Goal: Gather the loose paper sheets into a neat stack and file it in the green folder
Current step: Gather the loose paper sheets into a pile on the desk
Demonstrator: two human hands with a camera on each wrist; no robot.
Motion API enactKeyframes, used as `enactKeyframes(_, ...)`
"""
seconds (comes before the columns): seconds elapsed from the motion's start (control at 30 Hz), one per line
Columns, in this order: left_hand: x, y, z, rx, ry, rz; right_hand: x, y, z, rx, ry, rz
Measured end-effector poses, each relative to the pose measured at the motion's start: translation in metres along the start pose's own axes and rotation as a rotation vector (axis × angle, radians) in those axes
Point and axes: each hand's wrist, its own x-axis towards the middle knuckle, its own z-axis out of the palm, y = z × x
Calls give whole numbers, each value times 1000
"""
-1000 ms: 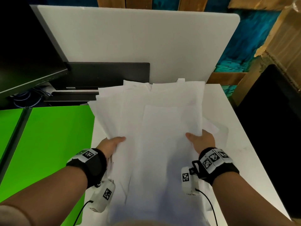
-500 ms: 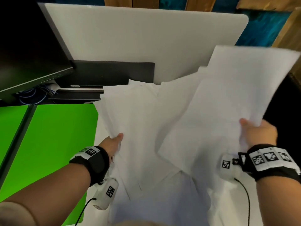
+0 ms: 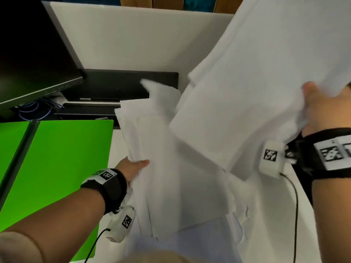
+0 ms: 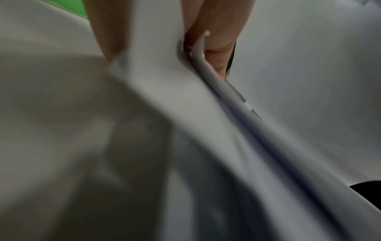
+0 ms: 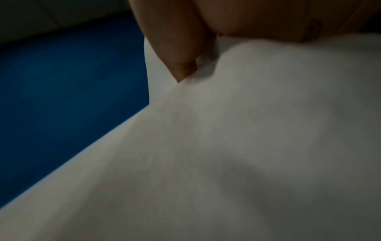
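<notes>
Head view showed the left hand (image 3: pixel 133 166) pinching one bundle of paper sheets (image 3: pixel 161 168) over the desk (image 3: pixel 284 234), the right hand (image 3: pixel 321 111) gripping another raised higher — probably to merge them; the green folder (image 3: pixel 62 168) lay open alongside.

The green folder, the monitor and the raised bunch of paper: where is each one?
green folder (image 3: pixel 62 164), head view, bare inside of its cover
monitor (image 3: pixel 32 59), head view, dark screen
raised bunch of paper (image 3: pixel 247 92), head view, its middle

Bare forearms — black wristbands (image 3: pixel 112 188) with checkered tags, white wrist cameras (image 3: pixel 270 158) trailing black cables
</notes>
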Motion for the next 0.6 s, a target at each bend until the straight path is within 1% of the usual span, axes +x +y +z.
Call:
enactKeyframes(0.07, 1, -1, -1, -20, 1, -11, -13, 25, 14, -109, -64, 53)
enactKeyframes(0.1, 0, 0, -1, -22, 5, -11, -27, 40, 21, -158, -142, 74)
enactKeyframes(0.13, 0, -1, -2, -29, 15, -9, -34, 56, 28, -228, -180, 92)
enactKeyframes(0.17, 1, -1, -2, -51, 27, -28, -37, 71, 32, -285, -247, 140)
enactKeyframes(0.23, 2, 0, -2, -142, 37, -74, -46, 92, 38, -354, -329, 262)
enactKeyframes(0.3, -3, 1, -3, -234, 22, -90, -53, 104, 40, -413, -412, 320)
enactKeyframes(0.37, -11, 3, -3, -312, -60, -106, -53, 108, 42, -436, -465, 334)
enactKeyframes(0.43, -18, 4, -3, -300, -148, -62, -47, 103, 46, -481, -513, 326)
enactKeyframes(0.47, -18, 3, -4, -294, -158, -28, -45, 100, 49, -511, -543, 314)
enactKeyframes(0.53, -14, 1, -4, -279, -154, -4, -44, 94, 57, -579, -620, 276)
enactKeyframes(0.6, -9, 0, -3, -249, -136, 11, -45, 95, 63, -647, -734, 257)
